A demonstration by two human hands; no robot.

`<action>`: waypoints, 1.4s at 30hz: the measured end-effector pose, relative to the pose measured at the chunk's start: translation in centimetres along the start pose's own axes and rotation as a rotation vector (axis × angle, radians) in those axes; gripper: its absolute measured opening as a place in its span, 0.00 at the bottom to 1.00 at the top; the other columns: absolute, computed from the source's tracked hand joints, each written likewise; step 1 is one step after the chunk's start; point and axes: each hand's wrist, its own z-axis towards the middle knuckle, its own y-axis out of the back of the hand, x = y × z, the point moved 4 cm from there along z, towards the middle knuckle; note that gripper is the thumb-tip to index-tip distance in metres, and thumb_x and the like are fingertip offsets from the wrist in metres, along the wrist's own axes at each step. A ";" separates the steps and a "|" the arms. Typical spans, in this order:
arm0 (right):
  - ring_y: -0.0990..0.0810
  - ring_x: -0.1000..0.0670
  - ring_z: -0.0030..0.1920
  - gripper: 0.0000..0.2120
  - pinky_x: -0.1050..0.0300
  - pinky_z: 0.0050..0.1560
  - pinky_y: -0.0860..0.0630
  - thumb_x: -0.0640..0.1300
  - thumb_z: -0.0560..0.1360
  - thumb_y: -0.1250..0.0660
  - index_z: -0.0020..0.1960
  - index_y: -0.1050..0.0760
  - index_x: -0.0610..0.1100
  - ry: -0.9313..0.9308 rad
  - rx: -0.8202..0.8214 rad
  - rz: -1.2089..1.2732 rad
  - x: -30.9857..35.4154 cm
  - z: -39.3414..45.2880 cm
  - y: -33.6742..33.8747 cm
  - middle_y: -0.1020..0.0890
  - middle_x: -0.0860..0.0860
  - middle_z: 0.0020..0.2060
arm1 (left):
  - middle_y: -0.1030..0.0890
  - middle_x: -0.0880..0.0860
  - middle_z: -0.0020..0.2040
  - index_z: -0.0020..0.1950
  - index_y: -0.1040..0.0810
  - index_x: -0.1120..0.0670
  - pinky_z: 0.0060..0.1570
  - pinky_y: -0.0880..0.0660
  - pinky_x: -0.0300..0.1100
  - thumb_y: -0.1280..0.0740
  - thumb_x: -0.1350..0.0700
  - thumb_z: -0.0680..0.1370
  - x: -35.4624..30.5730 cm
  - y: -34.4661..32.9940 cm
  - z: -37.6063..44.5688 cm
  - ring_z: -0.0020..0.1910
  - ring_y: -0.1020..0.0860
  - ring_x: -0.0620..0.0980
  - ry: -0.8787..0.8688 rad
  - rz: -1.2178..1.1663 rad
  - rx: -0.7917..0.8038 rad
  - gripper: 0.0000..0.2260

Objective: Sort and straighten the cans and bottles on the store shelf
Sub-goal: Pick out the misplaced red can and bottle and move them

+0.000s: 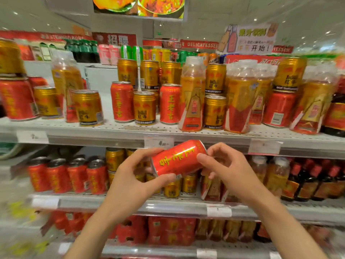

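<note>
A red can with yellow characters [177,158] lies tilted on its side in the air, in front of the upper shelf's front edge [112,141]. My left hand [136,174] grips its lower left end, and my right hand [225,165] pinches its upper right end. On the upper shelf stand mixed red cans [122,101], gold cans [144,108] and orange bottles [192,96], some stacked two high. A bare gap shows on that shelf between the gold can [87,107] and the red can at 655,560.
The middle shelf [93,202] holds a row of red cans [65,174] at left, gold cans behind my hands and dark bottles [308,180] at right. The lowest shelf carries red multipacks [164,230]. Price tags [158,143] hang along the shelf edges.
</note>
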 end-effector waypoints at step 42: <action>0.22 0.60 0.32 0.15 0.71 0.32 0.29 0.59 0.71 0.27 0.48 0.23 0.49 0.353 0.038 -0.365 14.0 15.0 -27.7 0.16 0.53 0.41 | 0.20 0.33 0.57 0.65 0.29 0.32 0.55 0.27 0.38 0.21 0.42 0.67 6.9 28.3 9.1 0.57 0.22 0.35 -0.195 0.176 -0.031 0.30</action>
